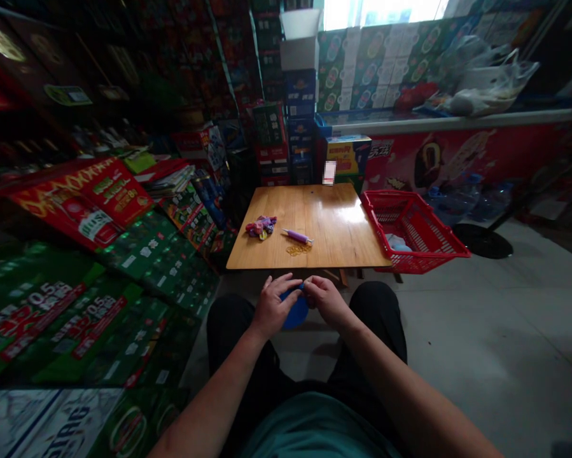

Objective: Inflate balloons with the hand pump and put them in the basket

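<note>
While our left hand (275, 305) and right hand (324, 296) come close together just in front of the table's near edge, both pinch at the neck of a blue balloon (295, 313), which hangs below our fingers and between our knees. Beyond our hands, on the wooden table (333, 222), lie a purple pump (296, 236) and, just nearer to us, a cluster of yellow rubber bands (298, 250), with a crumpled multicoloured bunch (261, 227) farther left. To the right of our hands, a red basket (412, 232) stands beside the table.

wooden table (333, 222), pale floor (448, 318), bright window (385, 11)
</note>
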The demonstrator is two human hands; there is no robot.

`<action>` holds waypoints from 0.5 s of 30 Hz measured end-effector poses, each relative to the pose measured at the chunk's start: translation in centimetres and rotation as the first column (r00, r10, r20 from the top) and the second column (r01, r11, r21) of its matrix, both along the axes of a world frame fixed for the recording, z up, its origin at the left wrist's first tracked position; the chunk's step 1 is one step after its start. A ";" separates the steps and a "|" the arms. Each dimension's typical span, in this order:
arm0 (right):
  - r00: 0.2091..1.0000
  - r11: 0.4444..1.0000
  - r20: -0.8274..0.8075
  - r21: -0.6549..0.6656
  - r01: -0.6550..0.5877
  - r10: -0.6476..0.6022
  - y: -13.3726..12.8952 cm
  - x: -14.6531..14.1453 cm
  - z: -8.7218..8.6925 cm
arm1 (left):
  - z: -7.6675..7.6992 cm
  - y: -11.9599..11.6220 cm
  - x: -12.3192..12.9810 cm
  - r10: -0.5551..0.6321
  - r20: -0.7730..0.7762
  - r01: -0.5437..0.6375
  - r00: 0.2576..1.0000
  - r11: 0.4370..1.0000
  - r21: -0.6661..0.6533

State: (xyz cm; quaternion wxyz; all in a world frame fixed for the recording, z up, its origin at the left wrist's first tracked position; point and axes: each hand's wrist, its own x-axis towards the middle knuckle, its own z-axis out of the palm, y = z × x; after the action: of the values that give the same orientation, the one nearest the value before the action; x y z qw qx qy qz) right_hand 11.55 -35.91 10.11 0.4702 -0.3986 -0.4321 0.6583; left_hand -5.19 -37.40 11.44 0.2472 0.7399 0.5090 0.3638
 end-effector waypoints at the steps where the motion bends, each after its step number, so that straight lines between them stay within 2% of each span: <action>1: 1.000 1.000 0.026 0.000 0.002 -0.002 0.6 0.0 -0.2 | -0.3 0.6 -0.2 0.001 -0.007 0.000 1.000 1.000 0.012; 5: 0.991 1.000 0.130 -0.006 -0.021 0.021 3.7 -0.2 -1.3 | -1.2 3.2 -0.7 0.016 -0.071 -0.008 0.997 0.994 0.110; 9: 0.970 0.997 0.231 -0.003 -0.076 0.075 7.2 -0.7 -2.6 | -1.7 6.7 -1.4 0.005 -0.214 0.038 0.977 0.980 0.197; 13: 0.932 0.990 0.342 0.027 -0.138 0.121 12.0 -1.1 -3.6 | -2.2 12.1 -2.6 -0.021 -0.280 0.072 0.960 0.982 0.174; 15: 0.904 0.985 0.410 0.064 -0.162 0.122 15.1 -1.3 -3.8 | -2.3 15.3 -3.4 -0.086 -0.293 0.129 0.952 0.983 0.132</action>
State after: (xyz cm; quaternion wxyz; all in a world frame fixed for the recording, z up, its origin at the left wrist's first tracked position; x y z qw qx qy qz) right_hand 10.27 -20.81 6.29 0.3400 -0.4705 -0.5792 0.5724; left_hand -8.58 -22.11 9.09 0.1343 0.8277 0.4697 0.2760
